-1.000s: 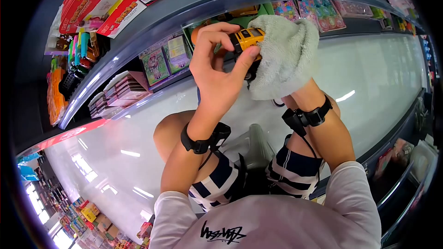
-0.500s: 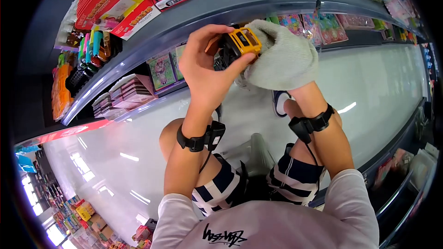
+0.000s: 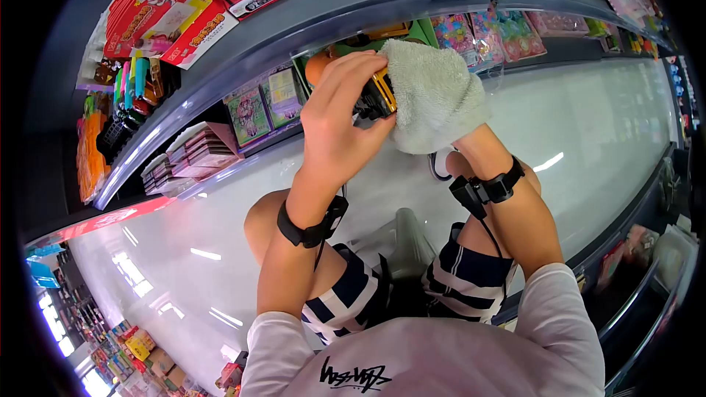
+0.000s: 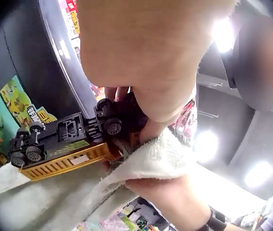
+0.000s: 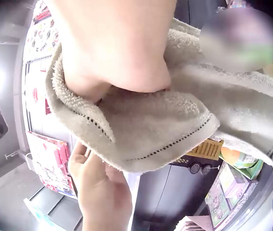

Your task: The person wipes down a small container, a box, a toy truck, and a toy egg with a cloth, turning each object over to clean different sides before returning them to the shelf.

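Note:
My left hand grips a toy truck between fingers and thumb. The truck has a yellow body and a black chassis. In the left wrist view the truck lies tipped, its black underside and wheels showing and its slatted yellow side below. A grey terry cloth is draped over my right hand, whose fingers are hidden in its folds. The cloth presses against the truck's yellow side. The right wrist view shows part of the yellow body beyond the cloth's stitched edge.
Shelves curve around the front, holding red toy boxes, packaged sets and a stack of pink packets. An orange round thing sits on the lower shelf behind the left hand. Below the hands are the person's knees and a glossy floor.
The truck has turned in the left hand, so its yellow roof no longer faces up and its dark side shows. The cloth has shifted left over more of it.

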Demonstrator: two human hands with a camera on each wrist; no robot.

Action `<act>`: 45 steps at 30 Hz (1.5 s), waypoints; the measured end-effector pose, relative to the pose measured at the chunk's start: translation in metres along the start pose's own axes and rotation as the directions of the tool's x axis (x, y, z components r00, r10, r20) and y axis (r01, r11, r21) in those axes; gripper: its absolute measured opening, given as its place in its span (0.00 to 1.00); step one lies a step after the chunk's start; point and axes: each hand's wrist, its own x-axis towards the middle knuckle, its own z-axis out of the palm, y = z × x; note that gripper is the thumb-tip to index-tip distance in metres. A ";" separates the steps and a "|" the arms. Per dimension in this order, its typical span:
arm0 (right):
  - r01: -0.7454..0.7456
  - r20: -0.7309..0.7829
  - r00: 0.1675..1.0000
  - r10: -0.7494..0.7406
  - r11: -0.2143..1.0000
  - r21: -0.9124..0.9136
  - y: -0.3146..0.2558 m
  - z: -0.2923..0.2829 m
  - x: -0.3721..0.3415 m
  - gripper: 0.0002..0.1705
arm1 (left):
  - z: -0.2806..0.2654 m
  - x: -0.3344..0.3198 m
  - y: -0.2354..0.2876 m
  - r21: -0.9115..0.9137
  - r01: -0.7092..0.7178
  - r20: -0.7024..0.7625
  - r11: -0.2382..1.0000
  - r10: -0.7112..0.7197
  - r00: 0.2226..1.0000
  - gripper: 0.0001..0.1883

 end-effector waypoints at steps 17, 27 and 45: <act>-0.160 -0.097 0.983 0.158 0.987 -0.010 -0.037 -0.031 0.027 0.29 | -0.020 0.011 -0.015 -0.074 0.219 0.035 0.973 -0.217 0.976 0.29; -0.114 -0.133 0.985 0.114 0.993 0.005 -0.045 -0.023 0.017 0.40 | -0.010 0.005 -0.018 -0.275 0.319 0.013 0.907 -0.328 0.944 0.28; 0.066 0.222 0.975 -0.029 0.985 -0.162 -0.039 -0.032 0.037 0.27 | -0.011 0.008 -0.033 0.075 0.143 0.176 0.987 -0.154 0.972 0.29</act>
